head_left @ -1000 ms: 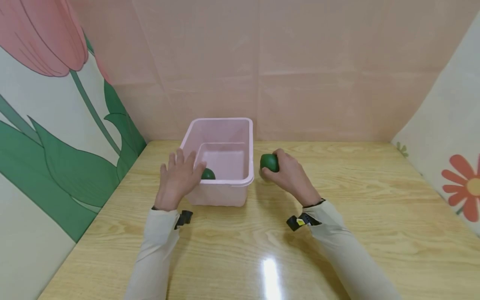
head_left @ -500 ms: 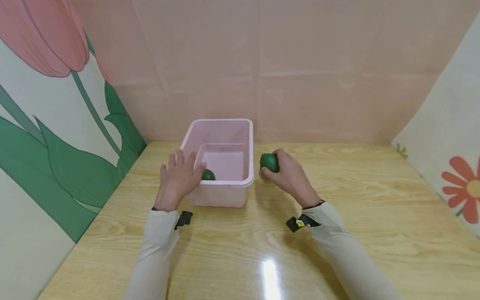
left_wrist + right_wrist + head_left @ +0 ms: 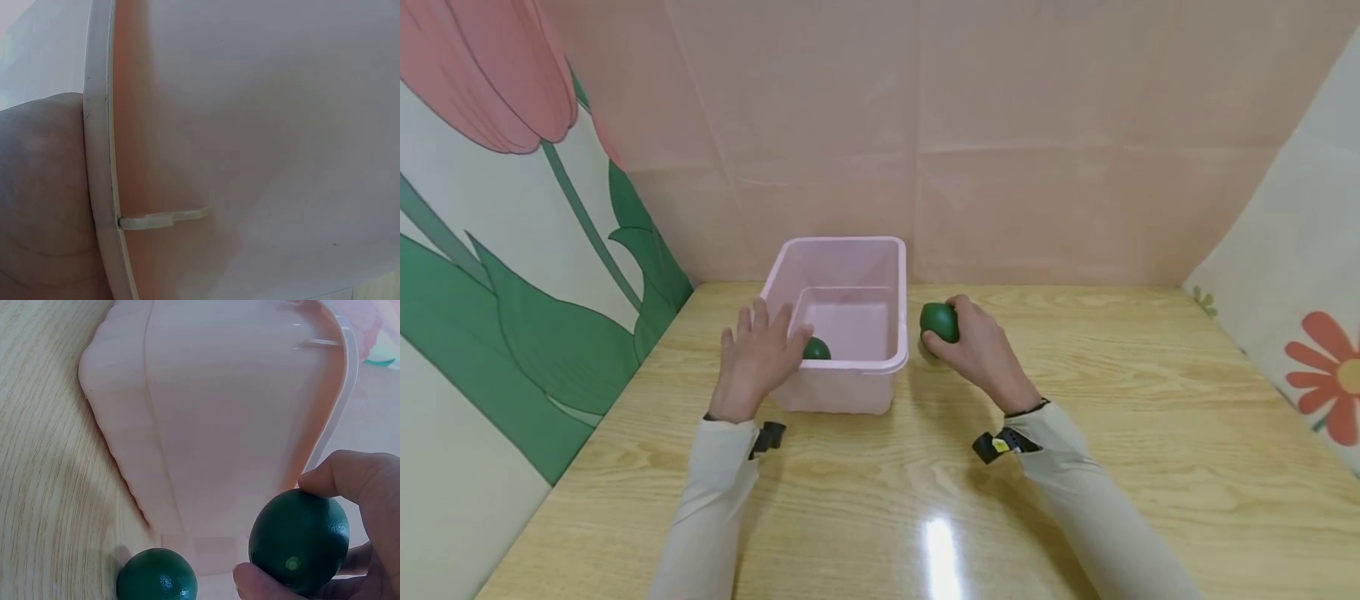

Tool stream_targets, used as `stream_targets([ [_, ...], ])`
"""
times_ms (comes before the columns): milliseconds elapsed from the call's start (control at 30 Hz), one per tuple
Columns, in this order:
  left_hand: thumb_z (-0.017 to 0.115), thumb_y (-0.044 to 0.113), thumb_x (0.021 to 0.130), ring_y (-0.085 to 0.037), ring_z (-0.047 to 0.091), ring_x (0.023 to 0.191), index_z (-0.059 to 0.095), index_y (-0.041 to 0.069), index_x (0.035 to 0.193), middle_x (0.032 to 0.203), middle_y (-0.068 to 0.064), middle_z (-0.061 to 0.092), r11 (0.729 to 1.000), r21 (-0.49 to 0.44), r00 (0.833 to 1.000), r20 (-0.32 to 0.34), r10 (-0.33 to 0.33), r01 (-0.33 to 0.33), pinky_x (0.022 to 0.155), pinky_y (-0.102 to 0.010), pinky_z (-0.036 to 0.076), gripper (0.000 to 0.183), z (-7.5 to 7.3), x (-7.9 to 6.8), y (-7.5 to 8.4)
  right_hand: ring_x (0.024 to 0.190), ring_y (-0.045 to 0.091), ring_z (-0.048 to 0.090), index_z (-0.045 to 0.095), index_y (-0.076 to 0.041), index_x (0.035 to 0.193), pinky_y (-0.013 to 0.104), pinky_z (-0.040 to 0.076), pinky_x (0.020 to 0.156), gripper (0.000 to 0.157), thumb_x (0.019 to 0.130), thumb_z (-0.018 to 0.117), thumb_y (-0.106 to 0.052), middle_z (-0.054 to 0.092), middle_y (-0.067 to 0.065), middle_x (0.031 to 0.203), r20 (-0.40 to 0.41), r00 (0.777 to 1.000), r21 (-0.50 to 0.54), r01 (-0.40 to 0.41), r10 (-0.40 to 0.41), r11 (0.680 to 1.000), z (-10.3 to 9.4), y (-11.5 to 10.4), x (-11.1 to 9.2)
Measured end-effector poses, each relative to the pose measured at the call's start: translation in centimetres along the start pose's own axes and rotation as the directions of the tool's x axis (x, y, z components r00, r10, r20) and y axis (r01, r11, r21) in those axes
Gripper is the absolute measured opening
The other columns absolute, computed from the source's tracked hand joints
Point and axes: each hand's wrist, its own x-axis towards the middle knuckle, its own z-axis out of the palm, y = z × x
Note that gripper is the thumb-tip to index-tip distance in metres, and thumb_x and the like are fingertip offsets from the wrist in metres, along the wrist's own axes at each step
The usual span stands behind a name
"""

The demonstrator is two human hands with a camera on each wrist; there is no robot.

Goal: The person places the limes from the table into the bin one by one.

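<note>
My left hand (image 3: 760,360) rests on the near left rim of a pink plastic basket (image 3: 838,390), fingers spread and straight. In the left wrist view, the palm (image 3: 44,200) lies against the basket's rim (image 3: 100,125). Inside the basket, a dark green round fruit (image 3: 817,349) shows partly beside my left thumb. Right of the basket, my right hand (image 3: 977,350) grips another smooth dark green fruit (image 3: 939,322) between thumb and fingers. The right wrist view shows this held fruit (image 3: 299,542) with a pale stem scar, and a third green fruit (image 3: 157,576) on the table.
A wood-grain table (image 3: 880,492) spans the foreground. Behind it hangs a pink backdrop (image 3: 1000,167). Flower-printed panels (image 3: 572,350) stand at the left and right sides. The basket's outer wall (image 3: 212,425) rises close to the right hand.
The held green fruit and the right fingertips have risen very slightly. My left hand and the basket stay where they were.
</note>
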Motion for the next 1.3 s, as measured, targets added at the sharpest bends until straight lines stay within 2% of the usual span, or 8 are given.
stream_targets([
  [700,0.029,0.051,0.106,-0.048,-0.001,0.149,0.024,0.010,0.159,0.164,-0.027,0.005,1.000,0.007,1.000,0.006,-0.004,0.004,0.112,-0.072,0.006,0.067,0.04,-0.01,-0.03,0.089,0.034,0.062,0.050,0.004,0.128,0.047,0.053,0.073,0.054,0.091,0.068,-0.031,0.062,0.021,0.110,-0.012,1.000,0.017,-0.016,0.016,1.000,0.04,-0.01,-0.01],
  [1300,0.028,0.051,0.106,-0.049,0.001,0.149,0.023,0.011,0.160,0.164,-0.027,0.005,1.000,0.016,1.000,0.002,-0.003,0.003,0.112,-0.074,0.007,0.067,-0.04,0.05,-0.01,0.090,0.035,0.063,0.050,0.003,0.130,0.048,0.054,0.073,0.054,0.091,0.069,-0.031,0.062,0.021,0.112,-0.047,0.999,0.031,0.006,-0.005,1.000,-0.08,-0.18,-0.06],
])
